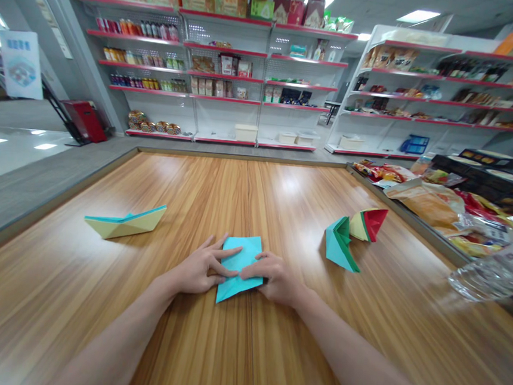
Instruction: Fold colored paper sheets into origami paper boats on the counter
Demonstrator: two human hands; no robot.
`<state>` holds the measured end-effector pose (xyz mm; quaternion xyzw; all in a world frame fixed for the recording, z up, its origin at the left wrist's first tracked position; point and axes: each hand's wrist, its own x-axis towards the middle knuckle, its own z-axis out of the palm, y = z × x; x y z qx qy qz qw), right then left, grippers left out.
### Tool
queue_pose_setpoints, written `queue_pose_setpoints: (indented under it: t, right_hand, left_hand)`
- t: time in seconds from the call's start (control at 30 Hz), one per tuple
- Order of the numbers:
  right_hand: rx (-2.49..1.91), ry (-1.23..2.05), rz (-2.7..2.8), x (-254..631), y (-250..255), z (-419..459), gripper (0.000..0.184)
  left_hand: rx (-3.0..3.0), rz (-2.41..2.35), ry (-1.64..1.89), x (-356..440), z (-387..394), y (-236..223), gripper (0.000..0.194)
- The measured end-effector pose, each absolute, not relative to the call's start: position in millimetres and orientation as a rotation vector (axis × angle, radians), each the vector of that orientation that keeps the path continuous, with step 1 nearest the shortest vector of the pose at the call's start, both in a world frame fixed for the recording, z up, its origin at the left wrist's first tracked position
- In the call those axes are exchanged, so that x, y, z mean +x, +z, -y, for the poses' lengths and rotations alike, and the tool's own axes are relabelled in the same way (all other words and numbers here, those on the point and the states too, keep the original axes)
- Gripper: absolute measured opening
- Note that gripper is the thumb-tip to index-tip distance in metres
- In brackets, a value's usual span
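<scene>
A folded sheet of blue paper (247, 248) lies on the wooden table in front of me, its near edge slanting to a point at the lower left. Spread fingers of my left hand (207, 265) rest flat on its left side. From the right, my right hand (276, 277) presses the paper with its index finger, the other fingers curled at the right edge. Both hands touch the sheet near its middle. Off to the left sits a yellow and blue paper boat (126, 222). To the right stand a blue and green folded paper piece (340, 245) and a yellow, green and red one (369, 224).
The wooden table (185, 180) has a raised dark rim. Along its right side lie snack packets (435, 205), black boxes (486, 177) and a clear plastic bottle (491, 276). Store shelves (226, 76) with goods stand beyond, and a red box-like object (85, 120) is at far left.
</scene>
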<state>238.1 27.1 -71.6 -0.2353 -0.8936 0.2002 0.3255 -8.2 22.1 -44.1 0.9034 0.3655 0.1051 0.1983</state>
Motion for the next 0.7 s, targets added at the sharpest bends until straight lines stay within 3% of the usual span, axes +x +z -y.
queue_pose_setpoints:
  t: [0.23, 0.47, 0.7]
  right_hand:
    - [-0.800, 0.541, 2.201, 249.1, -68.2, -37.2, 0.029]
    - [-0.896, 0.546, 2.121, 244.6, -64.3, -37.4, 0.007]
    - [-1.031, 0.537, 2.080, 242.7, -65.9, -37.8, 0.014]
  left_hand:
    - [2.525, -1.017, 0.306, -7.7, -20.3, -42.1, 0.035]
    - [2.479, -1.200, 0.504, -7.8, -25.9, -57.2, 0.029]
    - [2.488, -1.146, 0.505, -7.5, -22.1, -48.3, 0.029]
